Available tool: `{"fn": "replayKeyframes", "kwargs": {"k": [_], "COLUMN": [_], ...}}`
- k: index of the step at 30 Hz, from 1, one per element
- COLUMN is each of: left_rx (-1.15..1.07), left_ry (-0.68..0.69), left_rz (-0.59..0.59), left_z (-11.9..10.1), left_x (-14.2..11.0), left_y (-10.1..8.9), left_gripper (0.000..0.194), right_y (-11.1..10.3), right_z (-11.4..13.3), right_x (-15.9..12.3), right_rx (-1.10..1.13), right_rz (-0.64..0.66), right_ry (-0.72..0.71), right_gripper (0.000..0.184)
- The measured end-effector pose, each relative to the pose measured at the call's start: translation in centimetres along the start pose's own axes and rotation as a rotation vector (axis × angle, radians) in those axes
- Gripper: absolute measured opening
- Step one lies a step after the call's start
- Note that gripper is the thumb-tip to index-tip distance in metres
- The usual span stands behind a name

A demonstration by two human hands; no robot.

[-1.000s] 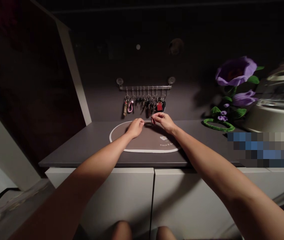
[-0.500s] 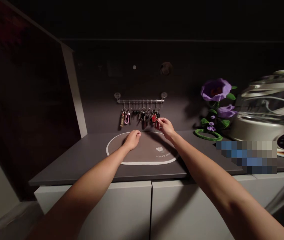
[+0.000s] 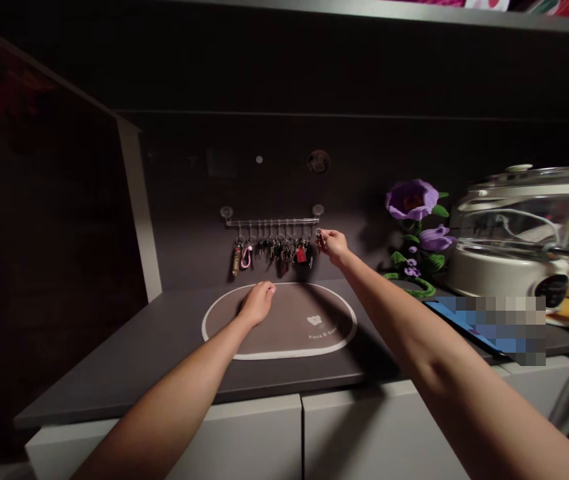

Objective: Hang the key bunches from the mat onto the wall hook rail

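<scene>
My right hand [image 3: 335,246] is closed in a pinch on a small bunch of keys [image 3: 320,239], its ring raised by the right end of the clear hook rail [image 3: 274,222]. Whether that ring is on a hook I cannot tell. More keys [image 3: 279,250] hang in a row from the rail, among them a red tag [image 3: 301,255], a pink carabiner [image 3: 247,257] and a brown strap-like fob [image 3: 236,261]. Resting on the brown oval mat [image 3: 284,343], my left hand [image 3: 258,303] is curled closed, with nothing visible in it.
Purple artificial flowers [image 3: 413,200] with a green base stand to the right of the mat. Beyond them is a white appliance with a clear cover [image 3: 494,267]. A flat device with a blue screen [image 3: 457,320], partly blurred, lies at the counter's right front.
My right hand has risen with the keys from beside the red tag to the rail's right end. My left hand stays on the mat. The view has tilted up slightly.
</scene>
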State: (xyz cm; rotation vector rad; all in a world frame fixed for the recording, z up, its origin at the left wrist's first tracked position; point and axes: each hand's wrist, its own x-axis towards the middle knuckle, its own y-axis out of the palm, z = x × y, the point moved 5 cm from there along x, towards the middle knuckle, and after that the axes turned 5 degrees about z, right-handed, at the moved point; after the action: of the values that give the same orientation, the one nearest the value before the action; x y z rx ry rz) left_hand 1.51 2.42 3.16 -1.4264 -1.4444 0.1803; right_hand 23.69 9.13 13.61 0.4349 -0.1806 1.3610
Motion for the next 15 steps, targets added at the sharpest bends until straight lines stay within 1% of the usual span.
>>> {"fn": "replayKeyframes", "kwargs": {"k": [5, 11, 15], "left_rx": [-0.004, -0.017, -0.020], "left_ry": [0.002, -0.009, -0.009], "left_rz": [0.008, 0.022, 0.025], "left_z": [-0.1, -0.5, -0.5], "left_x": [0.0, -0.1, -0.1], "left_y": [0.0, -0.2, -0.2], "left_gripper": [0.020, 0.019, 0.019], "right_y": [0.5, 0.3, 0.1], "right_z": [0.4, -0.2, -1.0], "right_x": [1.1, 2.0, 2.2], "right_rx": [-0.045, -0.081, -0.076], "right_rz": [-0.015, -0.055, -0.021], "right_ry": [-0.023, -0.013, -0.001], "right_gripper": [0.014, 0.010, 0.010]}}
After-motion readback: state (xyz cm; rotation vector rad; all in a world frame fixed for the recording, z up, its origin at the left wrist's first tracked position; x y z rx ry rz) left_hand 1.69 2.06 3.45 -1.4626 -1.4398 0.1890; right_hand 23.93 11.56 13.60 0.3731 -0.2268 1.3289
